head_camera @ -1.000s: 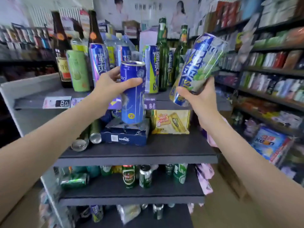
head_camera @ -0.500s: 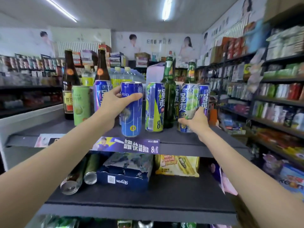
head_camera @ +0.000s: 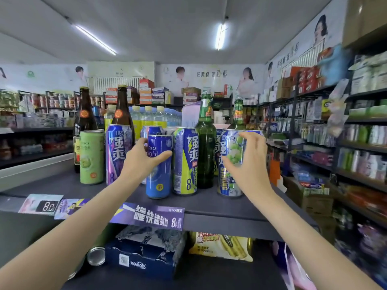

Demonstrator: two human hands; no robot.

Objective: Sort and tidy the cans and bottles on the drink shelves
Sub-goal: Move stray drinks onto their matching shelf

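Not much to report on the person, honestly. Two arms come in from the bottom corners of the frame, both bare from the lower edge up to the wrists, so no sleeves showing anywhere. The left hand (head_camera: 139, 162) and right hand (head_camera: 249, 164) are bare too: no gloves, no rings, no watch or bracelet on either wrist. Fingernails look short and plain from what shows. The rest of the body is out of frame.
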